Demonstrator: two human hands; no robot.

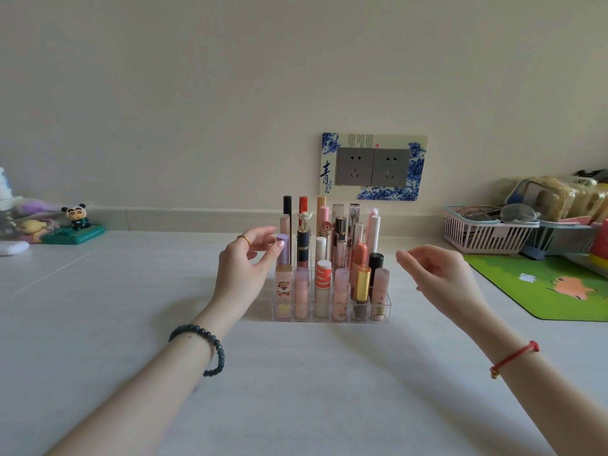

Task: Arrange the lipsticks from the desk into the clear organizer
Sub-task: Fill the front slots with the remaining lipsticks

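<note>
The lipsticks [323,278] stand upright in the clear organizer [352,319] on the bench [296,373]. The left grip [245,260], fingers loose, touches the purple-capped lipstick [282,251], probably seating it; the right grip [434,268] hovers slack and empty.

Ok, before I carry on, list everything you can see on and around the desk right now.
organizer: one, clear, middle of the desk near the wall
lipsticks: roughly two dozen, exact count hidden; pink, red, black, white, gold; upright in the organizer
desk: one, white
socket plate: one, grey with a blue floral frame, on the wall behind
panda figure: one, black and white, far left
basket: one, pink, far right
mat: one, green, right edge
left hand: gold ring, dark bead bracelet; fingertips at the purple-capped tube, front left
right hand: red string on the wrist; loosely curled, holds nothing
</note>
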